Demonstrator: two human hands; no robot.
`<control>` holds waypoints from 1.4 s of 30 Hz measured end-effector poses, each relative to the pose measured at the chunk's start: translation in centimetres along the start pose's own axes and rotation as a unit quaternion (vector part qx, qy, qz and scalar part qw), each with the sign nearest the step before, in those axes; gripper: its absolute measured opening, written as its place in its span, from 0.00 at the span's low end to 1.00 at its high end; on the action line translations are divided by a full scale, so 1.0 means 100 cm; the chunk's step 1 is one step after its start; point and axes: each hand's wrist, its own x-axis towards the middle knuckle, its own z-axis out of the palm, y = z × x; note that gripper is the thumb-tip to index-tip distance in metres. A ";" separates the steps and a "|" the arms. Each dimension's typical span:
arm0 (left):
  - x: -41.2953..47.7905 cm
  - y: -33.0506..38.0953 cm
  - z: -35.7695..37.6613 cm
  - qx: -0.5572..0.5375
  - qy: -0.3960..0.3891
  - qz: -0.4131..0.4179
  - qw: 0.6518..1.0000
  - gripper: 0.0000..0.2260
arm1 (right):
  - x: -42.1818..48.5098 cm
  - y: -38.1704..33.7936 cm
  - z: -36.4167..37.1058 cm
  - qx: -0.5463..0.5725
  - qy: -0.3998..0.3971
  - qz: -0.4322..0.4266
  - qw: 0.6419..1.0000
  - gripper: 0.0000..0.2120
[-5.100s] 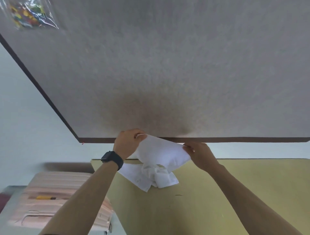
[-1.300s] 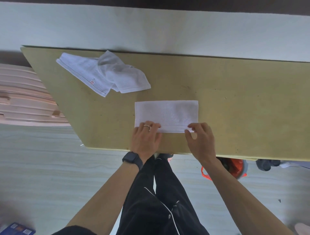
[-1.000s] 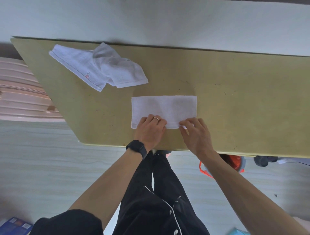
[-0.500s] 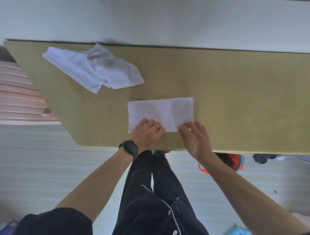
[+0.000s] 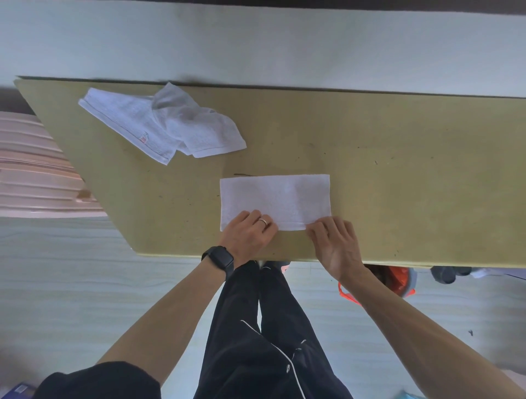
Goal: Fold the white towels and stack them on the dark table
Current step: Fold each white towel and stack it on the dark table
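Observation:
A white towel (image 5: 274, 199) lies folded into a flat rectangle on the yellow-green table (image 5: 398, 185), close to its near edge. My left hand (image 5: 247, 235), with a ring and a black watch on the wrist, curls its fingers over the towel's near edge left of the middle. My right hand (image 5: 336, 242) pinches the near right corner with bent fingers. Two more white towels (image 5: 159, 125) lie crumpled together at the table's far left. Only a thin dark strip (image 5: 284, 2) shows at the very top of the view.
A pink ribbed suitcase (image 5: 34, 171) stands left of the table. Under the table's near edge on the right sit an orange item (image 5: 398, 282) and a grey object (image 5: 444, 274). A pale wall runs behind the table. My dark trousers (image 5: 264, 327) are below.
Five seconds ago both hands held the towel up in the air; it now lies folded flat on the table. Over the last second the hands stayed at its near edge, barely shifting.

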 end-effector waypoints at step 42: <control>0.024 -0.004 0.031 -0.146 -0.070 -0.364 0.917 0.28 | 0.055 -0.015 0.016 0.005 -0.208 0.270 0.940 0.30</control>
